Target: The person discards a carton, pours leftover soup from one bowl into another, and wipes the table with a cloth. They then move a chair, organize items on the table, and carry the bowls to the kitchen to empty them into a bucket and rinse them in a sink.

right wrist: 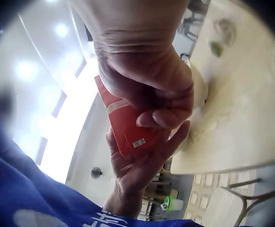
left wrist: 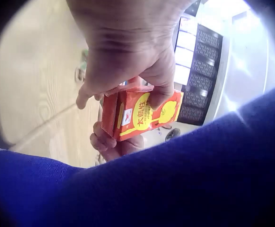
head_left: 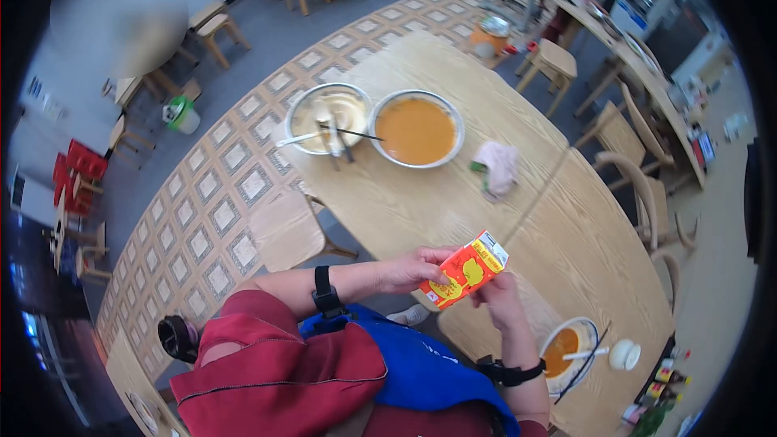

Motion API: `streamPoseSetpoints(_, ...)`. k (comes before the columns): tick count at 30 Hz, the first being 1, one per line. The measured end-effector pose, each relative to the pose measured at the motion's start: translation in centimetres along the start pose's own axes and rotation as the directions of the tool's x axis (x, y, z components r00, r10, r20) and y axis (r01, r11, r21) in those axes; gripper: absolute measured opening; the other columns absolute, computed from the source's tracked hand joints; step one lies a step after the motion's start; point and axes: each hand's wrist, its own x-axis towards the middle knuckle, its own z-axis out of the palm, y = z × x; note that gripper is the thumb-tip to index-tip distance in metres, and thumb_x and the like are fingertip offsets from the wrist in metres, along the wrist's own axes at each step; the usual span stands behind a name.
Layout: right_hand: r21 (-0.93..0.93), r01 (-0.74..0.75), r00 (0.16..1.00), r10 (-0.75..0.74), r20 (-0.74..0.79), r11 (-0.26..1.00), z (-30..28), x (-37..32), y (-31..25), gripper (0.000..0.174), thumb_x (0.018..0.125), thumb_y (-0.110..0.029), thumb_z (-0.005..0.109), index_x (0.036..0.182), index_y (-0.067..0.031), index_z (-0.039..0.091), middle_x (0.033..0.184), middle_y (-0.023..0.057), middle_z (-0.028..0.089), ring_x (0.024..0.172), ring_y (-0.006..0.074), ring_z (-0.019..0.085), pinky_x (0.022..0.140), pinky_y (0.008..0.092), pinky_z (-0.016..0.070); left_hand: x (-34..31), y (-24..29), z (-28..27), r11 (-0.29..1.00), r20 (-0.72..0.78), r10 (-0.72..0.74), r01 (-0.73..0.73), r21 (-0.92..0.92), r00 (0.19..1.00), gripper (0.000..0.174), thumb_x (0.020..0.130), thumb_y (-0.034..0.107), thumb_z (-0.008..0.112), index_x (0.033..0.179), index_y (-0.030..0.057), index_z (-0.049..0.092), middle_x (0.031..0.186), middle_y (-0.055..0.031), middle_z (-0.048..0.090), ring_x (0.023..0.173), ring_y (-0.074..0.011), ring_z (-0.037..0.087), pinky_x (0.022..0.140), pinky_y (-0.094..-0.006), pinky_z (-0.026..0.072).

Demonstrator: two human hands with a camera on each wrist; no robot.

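Note:
A red-and-yellow carton (head_left: 465, 273) with printed characters and a whitish top end is held up over the near table edge. My left hand (head_left: 413, 269) grips it, the thumb across its printed front face, as the left wrist view shows. My right hand (head_left: 499, 301) is at the carton's other side with fingers curled against it. In the right wrist view, those fingertips (right wrist: 149, 118) overlap the carton's plain red face (right wrist: 123, 125), and the left hand (right wrist: 137, 175) supports it from beyond. A bowl of orange soup (head_left: 560, 354) with a white spoon and dark chopsticks stands near my right forearm.
On the wooden table (head_left: 558, 251) stand a large bowl of orange broth (head_left: 417, 131) and a bowl with utensils (head_left: 330, 117). A crumpled pink cloth (head_left: 496, 168) lies right of them. A white jar (head_left: 624, 354) is beside the soup bowl. A stool (head_left: 287, 231) borders the table's left side.

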Motion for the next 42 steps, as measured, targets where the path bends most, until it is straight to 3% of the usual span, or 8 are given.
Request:
streamPoseSetpoints(8,-0.148,-0.315,0.871,0.348,0.346,0.937,20.3,8.5,-1.8,0.015,0.088,-0.013,0.051,0.086,-0.0014,0.060,0.065,0.0044,0.058,0.051,0.0114,0.054,0.044,0.0227,0.0433,-16.3,2.7,-11.3,0.941,-0.337,0.237,-0.301,-0.153,0.911,0.041,0.080,0.008,0.061,0.119,0.0015,0.049,0.106,-0.0110,0.061,0.095,-0.0210,0.061,0.087,-0.0332,0.0467)
streamPoseSetpoints(11,-0.412,0.335,0.912,-0.182,0.367,0.847,25.1,11.0,-3.3,0.016,0.087,-0.010,0.050,0.091,0.0003,0.061,0.067,0.0040,0.057,0.054,0.0116,0.053,0.047,0.0241,0.0426,-21.7,4.1,-15.6,0.868,-0.540,0.329,-0.474,-0.151,0.775,0.040,0.080,0.007,0.062,0.117,0.0011,0.051,0.107,-0.0094,0.061,0.097,-0.0191,0.060,0.087,-0.0331,0.0474)
streamPoseSetpoints(16,0.140,0.972,0.120,-0.906,0.406,0.191,30.3,3.7,-18.7,0.014,0.079,-0.003,0.052,0.066,0.0011,0.054,0.057,0.0043,0.048,0.054,0.0122,0.049,0.050,0.0242,0.0396,-31.3,2.5,-24.7,0.798,-0.847,0.329,-0.602,0.012,0.418,0.037,0.081,0.007,0.060,0.116,-0.0004,0.049,0.107,-0.0113,0.060,0.094,-0.0213,0.061,0.085,-0.0347,0.0493)
streamPoseSetpoints(20,0.607,0.771,-0.188,-0.841,0.508,0.194,30.1,1.0,-22.8,0.030,0.074,-0.028,0.061,0.064,-0.0023,0.050,0.065,0.0085,0.047,0.054,0.0201,0.048,0.041,0.0347,0.0387,-37.4,-3.0,-28.2,0.719,-0.963,0.170,-0.695,-0.026,0.211,0.032,0.081,0.004,0.060,0.111,-0.0030,0.051,0.102,-0.0140,0.060,0.091,-0.0245,0.062,0.081,-0.0392,0.0515)
streamPoseSetpoints(33,0.119,0.806,0.196,-0.451,0.871,0.580,40.6,12.1,-21.5,0.026,0.062,-0.024,0.061,0.065,-0.0013,0.049,0.063,0.0082,0.044,0.053,0.0211,0.046,0.041,0.0322,0.0373,-39.3,-4.6,-47.9,0.691,-0.992,0.029,-0.719,-0.069,0.124,0.033,0.081,0.007,0.059,0.112,-0.0005,0.049,0.104,-0.0119,0.060,0.092,-0.0229,0.060,0.081,-0.0380,0.0507)
streamPoseSetpoints(35,0.531,0.846,-0.257,-0.841,0.475,0.042,39.6,16.7,-15.6,0.031,0.071,-0.023,0.060,0.084,0.0054,0.055,0.070,0.0116,0.052,0.057,0.0241,0.051,0.051,0.0336,0.0426,-38.3,-1.7,-50.5,0.702,-0.989,0.009,-0.706,-0.098,0.146,0.035,0.081,0.007,0.059,0.114,0.0003,0.049,0.105,-0.0115,0.060,0.093,-0.0223,0.060,0.081,-0.0374,0.0505)
streamPoseSetpoints(37,-0.335,0.891,0.443,-0.743,0.501,0.306,42.0,14.9,-14.8,0.017,0.070,-0.005,0.054,0.057,-0.0039,0.042,0.055,0.0053,0.047,0.050,0.0164,0.045,0.045,0.0288,0.0333,-36.8,1.3,-53.5,0.710,-0.992,-0.018,-0.697,-0.099,0.122,0.034,0.081,0.009,0.061,0.113,0.0015,0.051,0.105,-0.0107,0.060,0.092,-0.0208,0.061,0.082,-0.0366,0.0497)
streamPoseSetpoints(42,-0.720,0.621,0.780,-0.337,0.527,0.311,37.4,21.0,-1.6,0.020,0.063,0.002,0.057,0.082,-0.0034,0.059,0.067,0.0080,0.055,0.058,0.0240,0.052,0.053,0.0305,0.0412,-29.8,5.2,-61.0,0.681,-0.960,0.111,-0.723,-0.116,0.259,0.030,0.080,0.007,0.063,0.108,0.0006,0.055,0.101,-0.0094,0.062,0.087,-0.0204,0.063,0.077,-0.0342,0.0519)
